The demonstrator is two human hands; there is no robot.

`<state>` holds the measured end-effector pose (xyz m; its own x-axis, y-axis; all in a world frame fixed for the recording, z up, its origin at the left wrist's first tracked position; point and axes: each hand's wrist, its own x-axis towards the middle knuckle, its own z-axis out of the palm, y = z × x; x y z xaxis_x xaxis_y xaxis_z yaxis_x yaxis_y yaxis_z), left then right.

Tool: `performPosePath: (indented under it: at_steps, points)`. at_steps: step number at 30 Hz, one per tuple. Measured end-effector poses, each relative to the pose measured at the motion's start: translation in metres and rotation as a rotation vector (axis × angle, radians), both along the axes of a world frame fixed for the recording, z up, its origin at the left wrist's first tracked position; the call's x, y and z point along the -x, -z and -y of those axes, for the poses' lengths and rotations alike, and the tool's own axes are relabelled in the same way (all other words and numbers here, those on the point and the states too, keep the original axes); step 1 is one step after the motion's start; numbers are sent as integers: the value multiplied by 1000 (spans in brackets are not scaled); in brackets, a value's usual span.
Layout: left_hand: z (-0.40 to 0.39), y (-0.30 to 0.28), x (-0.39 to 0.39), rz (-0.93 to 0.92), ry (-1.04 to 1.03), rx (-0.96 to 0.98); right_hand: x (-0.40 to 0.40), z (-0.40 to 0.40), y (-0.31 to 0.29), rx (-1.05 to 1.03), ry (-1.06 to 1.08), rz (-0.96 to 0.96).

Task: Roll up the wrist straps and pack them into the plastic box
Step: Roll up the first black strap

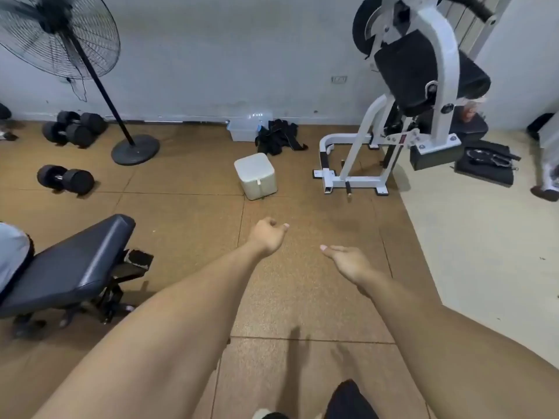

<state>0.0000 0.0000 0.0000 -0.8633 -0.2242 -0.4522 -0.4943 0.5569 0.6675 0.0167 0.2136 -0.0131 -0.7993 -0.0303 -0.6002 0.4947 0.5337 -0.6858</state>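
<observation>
Against the far wall, on the brown floor [187, 182], the wrist straps [279, 137] lie in a loose black heap, touching or just beside the clear plastic box [243, 131] on their left. A white lidded bin [256, 175] stands on the floor nearer the person, between them and the heap. Both arms reach forward and neither holds anything: the left hand [266, 235] has its fingers loosely curled on nothing, the right hand [344, 261] is relaxed with fingers extended. Both are well apart from the straps.

The straps look like soft, limp fabric, light and not fragile, and they seem tangled together, so pulling one could drag its neighbours along. My judgement is to pinch a single strap at a free end, such as the one trailing out to the right of the heap, lift it clear, then roll it from that end. Limp cloth will tend to unroll unless kept pinched until it sits in the box
</observation>
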Motion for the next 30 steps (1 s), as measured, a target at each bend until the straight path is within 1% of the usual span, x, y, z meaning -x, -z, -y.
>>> performPosePath:
  at_steps: [4,9,12,17,24,30]
  points:
    - [2,16,66,0,-35,-35,75,15,14,62,-12,23]
    - [-3,22,169,22,-78,23,198,19,26,100,-70,26]
    - [-6,23,212,64,-117,21,265,19,29,132,-104,66]
    - [10,20,282,119,-164,-2,362,36,22,115,-124,89]
    - [73,27,384,102,-279,-55,470,113,20,121,-216,105]
    - [182,42,474,89,-347,-103,563,215,32,64,-223,110]
